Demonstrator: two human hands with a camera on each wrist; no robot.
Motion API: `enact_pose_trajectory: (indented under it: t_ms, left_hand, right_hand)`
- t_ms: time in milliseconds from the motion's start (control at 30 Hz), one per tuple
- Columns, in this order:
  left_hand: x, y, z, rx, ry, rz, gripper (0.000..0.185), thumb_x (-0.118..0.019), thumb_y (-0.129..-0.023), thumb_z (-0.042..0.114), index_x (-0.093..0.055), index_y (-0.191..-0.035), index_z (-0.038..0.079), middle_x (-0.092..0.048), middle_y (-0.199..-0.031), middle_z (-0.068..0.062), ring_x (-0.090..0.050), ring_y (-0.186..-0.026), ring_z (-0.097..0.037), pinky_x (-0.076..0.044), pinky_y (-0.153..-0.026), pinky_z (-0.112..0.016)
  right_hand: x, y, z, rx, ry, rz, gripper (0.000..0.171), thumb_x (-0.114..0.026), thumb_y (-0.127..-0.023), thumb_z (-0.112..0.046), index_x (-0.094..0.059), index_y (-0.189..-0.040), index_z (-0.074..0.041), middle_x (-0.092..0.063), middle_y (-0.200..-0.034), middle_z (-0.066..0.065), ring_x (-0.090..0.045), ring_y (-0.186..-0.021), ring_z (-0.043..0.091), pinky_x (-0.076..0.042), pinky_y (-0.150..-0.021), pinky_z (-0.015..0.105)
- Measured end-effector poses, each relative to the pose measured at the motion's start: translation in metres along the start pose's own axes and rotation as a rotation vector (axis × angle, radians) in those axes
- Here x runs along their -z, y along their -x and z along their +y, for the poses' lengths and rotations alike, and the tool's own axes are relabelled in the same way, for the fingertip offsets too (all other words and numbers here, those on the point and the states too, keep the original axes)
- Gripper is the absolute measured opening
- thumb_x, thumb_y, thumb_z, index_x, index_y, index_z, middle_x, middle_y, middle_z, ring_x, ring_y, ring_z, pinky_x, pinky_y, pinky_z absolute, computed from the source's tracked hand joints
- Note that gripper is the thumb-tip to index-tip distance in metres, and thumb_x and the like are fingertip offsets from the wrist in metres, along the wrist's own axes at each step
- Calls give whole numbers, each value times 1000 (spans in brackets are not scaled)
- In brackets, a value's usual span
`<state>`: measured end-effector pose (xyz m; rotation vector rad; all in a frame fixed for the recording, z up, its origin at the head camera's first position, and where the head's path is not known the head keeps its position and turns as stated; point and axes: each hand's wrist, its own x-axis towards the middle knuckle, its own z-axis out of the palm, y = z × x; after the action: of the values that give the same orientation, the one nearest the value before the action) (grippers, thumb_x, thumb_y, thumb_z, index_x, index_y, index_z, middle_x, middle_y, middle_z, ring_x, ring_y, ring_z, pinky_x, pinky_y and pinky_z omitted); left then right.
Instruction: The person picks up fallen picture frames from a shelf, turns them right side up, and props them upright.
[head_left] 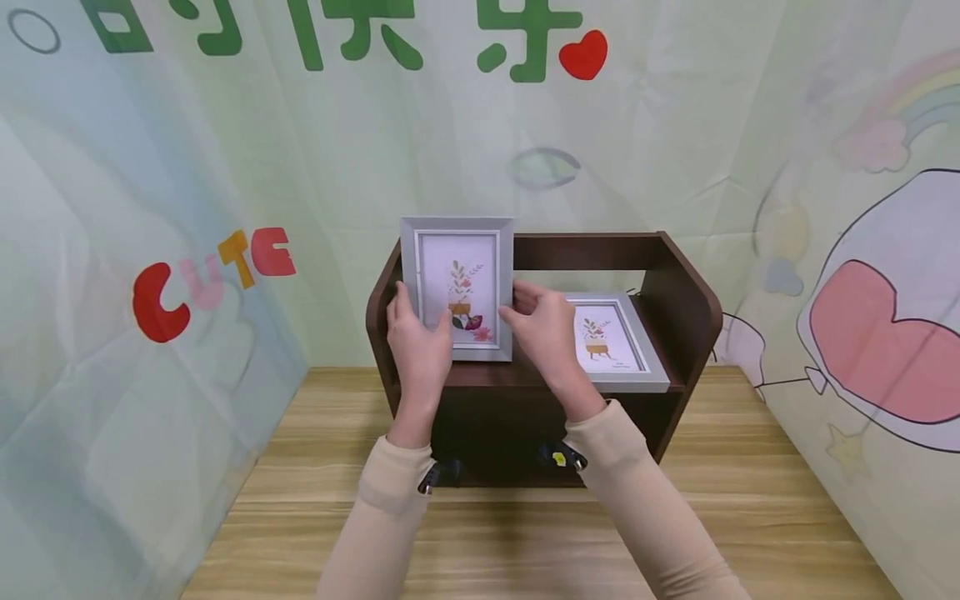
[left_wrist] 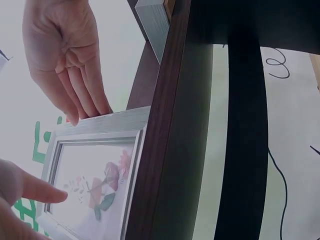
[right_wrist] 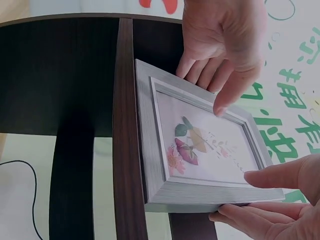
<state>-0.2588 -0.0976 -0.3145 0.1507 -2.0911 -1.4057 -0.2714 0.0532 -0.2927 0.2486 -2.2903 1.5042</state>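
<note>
A grey picture frame stands upright at the left of a dark brown desk shelf. Behind its glass is a print of a potted plant; a dark red rose and a pink flower show at the picture's lower right. My left hand holds the frame's left side, thumb over the front. On the right side my right hand pinches the edge, thumb in front and fingers behind. The right wrist view shows the frame's base on the shelf board.
A second grey picture frame lies face up on the shelf's right part, its front edge over the board's edge. Under the shelf is a wood-grain table. Printed cloth hangs behind and at both sides. Thin black cord shows in the left wrist view.
</note>
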Motion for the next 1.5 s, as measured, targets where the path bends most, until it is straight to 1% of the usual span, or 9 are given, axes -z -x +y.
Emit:
enact_pose_trajectory:
  t_ms: [133, 233, 367, 500, 700, 833, 933, 1233, 1500]
  left_hand:
    - [-2, 1, 1, -1, -9, 4, 75, -66, -88, 14, -24, -150, 4, -33, -149, -17, -36, -135, -31, -35, -110, -44]
    - [-5, 3, 1, -37, -11, 34, 75, -66, -88, 14, -24, -149, 4, -32, -149, -17, -36, -136, -30, -35, -110, -43]
    - [-11, 11, 4, -156, -11, 92, 76, -68, -87, 14, -26, -149, 3, -29, -150, -17, -31, -138, -29, -35, -110, -42]
    - [-18, 18, 10, -297, -14, 139, 72, -72, -84, 13, -35, -144, 1, -36, -145, -17, -34, -135, -28, -38, -108, -42]
    - [-30, 23, 21, -411, 39, 99, 62, -76, -79, 11, -49, -134, -1, -50, -130, -17, -50, -118, -29, -49, -97, -41]
    - [-39, 27, 26, -422, 52, 46, 57, -77, -79, 12, -53, -129, -2, -54, -125, -18, -51, -117, -30, -48, -96, -42]
    - [-45, 30, 28, -418, 47, 11, 52, -77, -79, 13, -57, -125, -3, -56, -123, -18, -51, -120, -31, -45, -100, -44]
    - [-58, 41, 30, -397, 39, -118, 41, -77, -79, 13, -62, -115, -1, -61, -106, -16, -59, -99, -28, -52, -85, -38]
    - [-70, 54, 32, -310, -49, -298, 40, -76, -79, 13, -63, -113, -3, -63, -105, -16, -62, -93, -27, -55, -82, -35]
  right_hand:
    - [1, 0, -1, 1, 10, -8, 42, -71, -83, -10, -61, -122, 2, -66, -115, 19, -66, -106, 25, -53, -89, 34]
    - [4, -1, 0, -1, 28, -26, 43, -71, -83, -12, -61, -124, 0, -66, -116, 17, -66, -106, 24, -53, -89, 34]
    - [14, -1, 1, 9, 81, -40, 45, -72, -84, -16, -61, -124, -2, -66, -118, 15, -65, -107, 24, -54, -88, 36]
    - [30, -1, 4, 22, 137, -49, 47, -71, -84, -20, -60, -126, -3, -64, -123, 15, -63, -112, 25, -53, -91, 38]
    - [53, 0, 12, 1, 219, -49, 49, -69, -87, -25, -57, -129, -4, -60, -129, 15, -57, -120, 27, -48, -98, 42]
    - [67, 0, 21, -42, 269, -22, 50, -68, -88, -27, -56, -131, -4, -58, -131, 16, -56, -121, 30, -47, -99, 45]
    - [78, 0, 31, -64, 317, 6, 52, -67, -88, -27, -55, -131, -2, -57, -132, 18, -54, -122, 32, -45, -101, 46]
    - [105, 3, 55, -151, 416, 47, 57, -66, -89, -28, -50, -134, 3, -52, -135, 23, -50, -124, 36, -39, -105, 50]
    - [116, 9, 61, -280, 488, -37, 66, -62, -91, -28, -37, -141, 7, -41, -142, 28, -46, -123, 41, -36, -106, 54]
